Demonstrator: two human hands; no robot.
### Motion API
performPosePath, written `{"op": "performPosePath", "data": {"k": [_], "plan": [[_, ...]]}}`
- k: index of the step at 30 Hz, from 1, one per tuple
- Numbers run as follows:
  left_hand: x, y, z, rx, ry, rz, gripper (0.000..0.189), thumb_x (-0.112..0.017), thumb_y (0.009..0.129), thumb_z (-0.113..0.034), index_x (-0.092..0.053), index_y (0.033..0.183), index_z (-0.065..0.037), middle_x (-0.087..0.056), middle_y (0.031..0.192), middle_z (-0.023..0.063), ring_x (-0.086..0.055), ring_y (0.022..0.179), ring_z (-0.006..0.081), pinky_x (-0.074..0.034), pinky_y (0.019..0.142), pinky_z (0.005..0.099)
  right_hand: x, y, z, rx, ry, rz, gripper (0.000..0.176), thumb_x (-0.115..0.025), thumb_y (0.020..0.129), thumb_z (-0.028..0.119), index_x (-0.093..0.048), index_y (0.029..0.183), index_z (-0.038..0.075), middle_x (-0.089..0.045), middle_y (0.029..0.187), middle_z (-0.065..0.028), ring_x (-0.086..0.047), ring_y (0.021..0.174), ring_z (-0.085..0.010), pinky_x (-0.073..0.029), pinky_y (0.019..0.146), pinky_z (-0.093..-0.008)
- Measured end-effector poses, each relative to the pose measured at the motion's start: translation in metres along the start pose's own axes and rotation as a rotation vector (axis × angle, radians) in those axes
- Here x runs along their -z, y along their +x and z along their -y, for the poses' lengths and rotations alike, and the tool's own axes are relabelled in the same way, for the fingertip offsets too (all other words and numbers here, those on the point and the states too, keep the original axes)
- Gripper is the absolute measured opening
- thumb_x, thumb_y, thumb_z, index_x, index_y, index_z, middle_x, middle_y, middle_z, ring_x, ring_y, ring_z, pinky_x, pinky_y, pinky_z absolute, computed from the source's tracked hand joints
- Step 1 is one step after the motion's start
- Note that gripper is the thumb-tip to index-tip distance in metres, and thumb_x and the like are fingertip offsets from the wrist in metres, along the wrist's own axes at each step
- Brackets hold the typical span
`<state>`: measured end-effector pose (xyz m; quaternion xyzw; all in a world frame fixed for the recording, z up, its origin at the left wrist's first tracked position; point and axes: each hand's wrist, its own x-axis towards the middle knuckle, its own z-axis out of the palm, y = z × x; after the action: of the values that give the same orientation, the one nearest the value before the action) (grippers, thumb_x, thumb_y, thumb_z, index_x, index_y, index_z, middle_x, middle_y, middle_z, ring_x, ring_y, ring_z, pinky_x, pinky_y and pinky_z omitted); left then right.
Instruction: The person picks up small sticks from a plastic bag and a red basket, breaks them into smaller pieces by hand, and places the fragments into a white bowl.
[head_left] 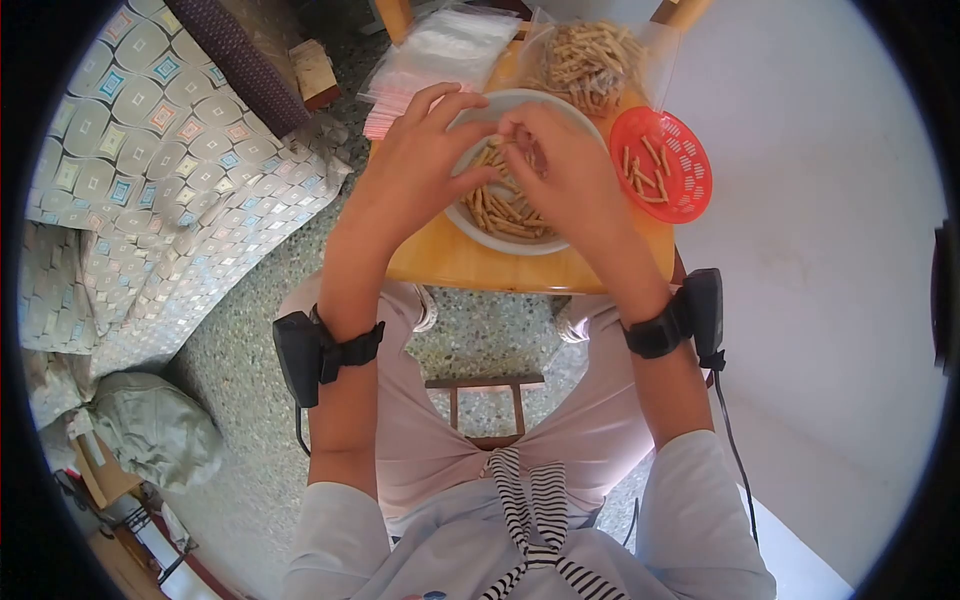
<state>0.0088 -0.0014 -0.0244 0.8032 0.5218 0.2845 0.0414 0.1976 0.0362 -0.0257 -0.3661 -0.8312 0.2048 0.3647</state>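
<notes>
A white bowl point(522, 246) holds many thin brown stick-shaped pieces point(500, 213), like dried roots or snack sticks. Over its left rim is my left hand point(425, 165), fingers curved and apart, with nothing seen in it. My right hand point(565, 165) hangs above the bowl with thumb and forefinger pinched together near the middle. Whatever is between those fingertips is too small to make out. To the right of this hand sits a red perforated basket point(692, 165) with several similar sticks point(648, 170) inside.
The bowl stands on a yellow wooden surface point(430, 262). At its back are a clear bag of brown sticks point(590, 60) and a stack of clear plastic bags point(440, 55) with pink-striped edges. A patterned cloth point(190, 190) hangs at the left; a white wall point(810, 200) rises at the right.
</notes>
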Motion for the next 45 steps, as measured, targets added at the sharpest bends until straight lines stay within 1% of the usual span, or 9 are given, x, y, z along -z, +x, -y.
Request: {"op": "performPosePath", "data": {"k": [3,5,8,15,17,24,32,39,45], "plan": [[0.001,0.001,-0.002,0.006,-0.017,-0.026,0.029,-0.075,0.083,-0.018,-0.070,0.111,-0.010,-0.059,0.133,0.0045,-0.046,0.132,0.0302,-0.040,0.109,0.0440,-0.003,-0.002,0.000,0.020,0.122,0.017,0.013,-0.066,0.091,0.019,-0.060,0.101,0.013,-0.066,0.086,-0.0107,-0.065,0.076,-0.0341,-0.048,0.063,-0.0439],[0.004,0.005,0.001,-0.048,0.069,-0.091,0.023,-0.076,0.082,-0.021,-0.073,0.102,-0.012,-0.062,0.125,0.0019,-0.050,0.128,0.0274,-0.048,0.099,0.0407,0.001,0.000,0.004,-0.034,0.083,0.084,0.015,-0.065,0.093,0.022,-0.060,0.104,0.013,-0.069,0.084,-0.0092,-0.067,0.073,-0.0317,-0.049,0.061,-0.0421],[0.012,0.006,0.005,-0.061,0.110,-0.148,0.016,-0.075,0.083,-0.022,-0.075,0.097,-0.014,-0.063,0.123,0.0010,-0.051,0.127,0.0269,-0.048,0.099,0.0402,-0.003,-0.002,0.002,-0.015,0.088,-0.023,0.016,-0.065,0.094,0.023,-0.062,0.106,0.012,-0.072,0.085,-0.0079,-0.069,0.073,-0.0286,-0.051,0.061,-0.0397],[0.022,0.006,0.002,-0.042,0.094,-0.213,0.012,-0.077,0.079,-0.022,-0.077,0.090,-0.016,-0.065,0.122,-0.0017,-0.052,0.124,0.0262,-0.047,0.100,0.0400,0.000,0.000,-0.001,-0.042,0.059,-0.029,0.018,-0.068,0.093,0.023,-0.065,0.105,0.011,-0.074,0.091,-0.0069,-0.071,0.075,-0.0254,-0.053,0.063,-0.0368],[0.023,0.007,-0.003,-0.032,0.003,-0.189,0.015,-0.078,0.079,-0.020,-0.077,0.094,-0.015,-0.064,0.125,-0.0007,-0.047,0.129,0.0289,-0.041,0.107,0.0415,0.001,0.001,0.002,-0.099,0.082,0.041,0.020,-0.068,0.093,0.025,-0.065,0.105,0.010,-0.074,0.092,-0.0076,-0.072,0.077,-0.0260,-0.054,0.064,-0.0382],[0.016,0.011,-0.012,-0.081,-0.060,-0.205,0.016,-0.082,0.073,-0.017,-0.076,0.088,-0.015,-0.064,0.125,-0.0014,-0.046,0.130,0.0299,-0.041,0.106,0.0419,-0.006,-0.001,-0.003,-0.091,0.088,0.113,0.024,-0.068,0.092,0.030,-0.065,0.105,0.010,-0.074,0.095,-0.0089,-0.073,0.081,-0.0269,-0.054,0.067,-0.0415],[0.026,0.008,-0.005,-0.014,0.011,-0.245,0.017,-0.080,0.076,-0.014,-0.075,0.092,-0.013,-0.062,0.129,0.0002,-0.043,0.133,0.0310,-0.038,0.108,0.0424,0.004,0.000,0.005,-0.157,0.092,-0.040,0.023,-0.073,0.086,0.021,-0.064,0.103,0.009,-0.070,0.091,-0.0056,-0.070,0.074,-0.0203,-0.053,0.067,-0.0336],[0.018,0.008,-0.008,0.038,-0.006,-0.234,0.013,-0.078,0.078,-0.017,-0.070,0.087,-0.012,-0.062,0.127,0.0007,-0.045,0.131,0.0330,-0.043,0.105,0.0442,0.010,0.007,0.022,0.044,0.249,-0.076,0.021,-0.071,0.087,0.010,-0.067,0.108,0.008,-0.070,0.095,-0.0084,-0.070,0.078,-0.0204,-0.054,0.070,-0.0331],[0.036,-0.002,0.012,0.030,0.023,-0.231,0.013,-0.077,0.080,-0.019,-0.072,0.090,-0.011,-0.059,0.132,0.0022,-0.041,0.133,0.0351,-0.040,0.107,0.0460,-0.002,0.010,0.017,-0.102,0.267,-0.032,0.018,-0.070,0.090,0.012,-0.067,0.107,0.006,-0.072,0.093,-0.0109,-0.071,0.083,-0.0223,-0.054,0.072,-0.0328]]}}
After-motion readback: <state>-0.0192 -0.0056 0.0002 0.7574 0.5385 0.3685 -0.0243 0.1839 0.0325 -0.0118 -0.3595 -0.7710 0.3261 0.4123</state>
